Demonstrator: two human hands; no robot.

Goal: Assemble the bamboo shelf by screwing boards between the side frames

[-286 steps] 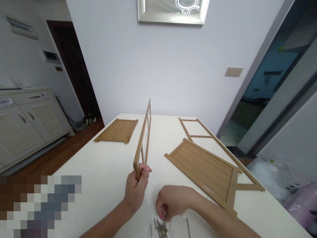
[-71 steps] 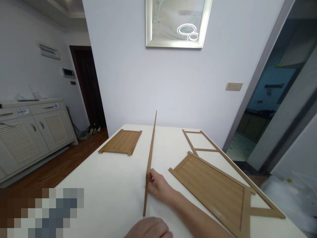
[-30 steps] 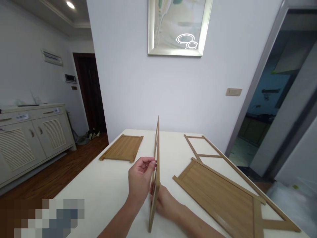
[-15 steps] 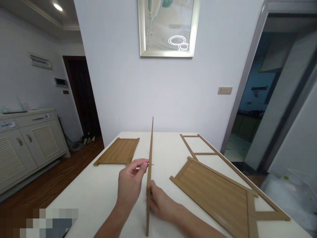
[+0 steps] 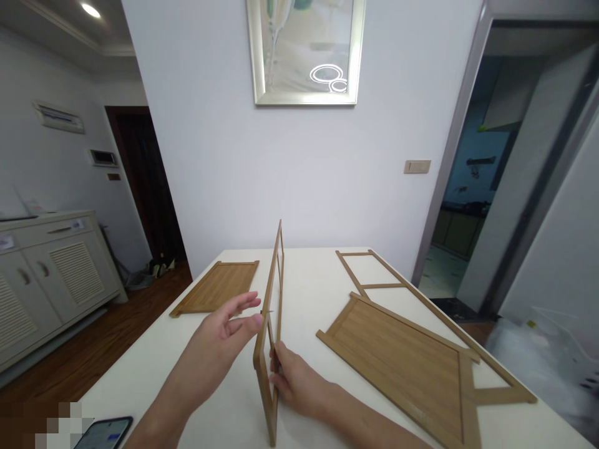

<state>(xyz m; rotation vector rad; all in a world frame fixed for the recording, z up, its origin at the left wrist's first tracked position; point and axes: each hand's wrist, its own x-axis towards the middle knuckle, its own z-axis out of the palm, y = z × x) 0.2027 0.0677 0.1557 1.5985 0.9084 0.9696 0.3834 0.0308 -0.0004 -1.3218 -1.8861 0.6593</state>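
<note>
While your right hand grips lower rail of upright wooden frame over white table, your left hand hovers just beside, fingers and thumb spread. Thin screw pokes through frame near left thumb. Left panel lies flat; right panel partly overlaps second frame.

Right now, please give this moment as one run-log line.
left hand: open, beside upright frame | right hand: gripping upright frame | screw: poking through upright frame | left panel: flat on white table
</note>
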